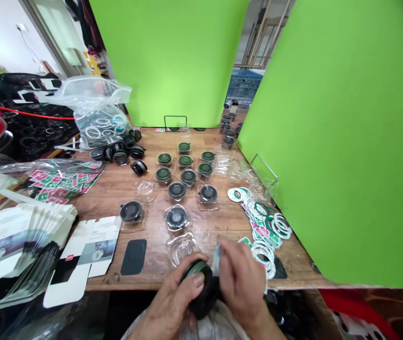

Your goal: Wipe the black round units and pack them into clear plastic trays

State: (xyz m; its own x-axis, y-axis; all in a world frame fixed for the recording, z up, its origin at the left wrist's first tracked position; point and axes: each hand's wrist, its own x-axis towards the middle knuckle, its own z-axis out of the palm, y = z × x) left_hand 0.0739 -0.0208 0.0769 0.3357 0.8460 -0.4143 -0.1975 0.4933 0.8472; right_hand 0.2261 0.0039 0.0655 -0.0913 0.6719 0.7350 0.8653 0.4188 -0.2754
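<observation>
Black disc (201, 289) with a green ring on its face is held just off the near edge of the wooden table (116, 189), at its middle. It is judged light, rigid and smooth, so it is best gripped by the rim. Left hand (171, 304) clamps it, thumb pressed on top and fingers curled beneath. Right hand (242, 283) curls against its right rim; whether it grips cannot be told.

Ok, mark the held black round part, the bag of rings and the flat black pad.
black round part (206, 295), head view, side wall.
bag of rings (97, 111), head view, front.
flat black pad (133, 256), head view, middle.
</observation>
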